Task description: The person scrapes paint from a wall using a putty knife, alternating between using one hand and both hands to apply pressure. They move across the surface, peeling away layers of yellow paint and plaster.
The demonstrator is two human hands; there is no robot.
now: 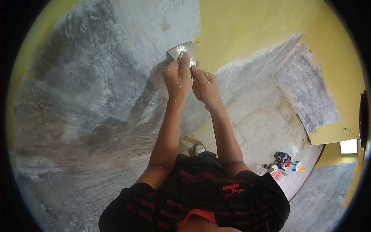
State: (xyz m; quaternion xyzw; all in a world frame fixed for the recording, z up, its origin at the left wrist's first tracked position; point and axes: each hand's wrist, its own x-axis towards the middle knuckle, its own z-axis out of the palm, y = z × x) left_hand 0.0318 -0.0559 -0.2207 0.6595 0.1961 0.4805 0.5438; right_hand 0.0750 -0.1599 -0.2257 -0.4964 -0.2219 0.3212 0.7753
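Observation:
A scraper with a wide flat metal blade (181, 48) is up against the wall, at the edge between bare grey plaster and yellow paint. My left hand (177, 80) is closed on it, with the thumb laid along the blade. Close beside it, my right hand (208, 88) is closed around the handle end, which the fingers mostly hide. Pale flakes stick to both hands and forearms. The scraped wall (89, 73) shows grey patches and cracks, and the yellow paint (247, 27) continues to the right.
Pale floor tiles (259, 116) stretch below and to the right. A cluster of bottles and small tools (282, 160) lies on the floor, with a blue, white and yellow item (298, 167) beside it. Another partly stripped wall (305, 89) stands at right. My shoes (199, 149) are near the wall's foot.

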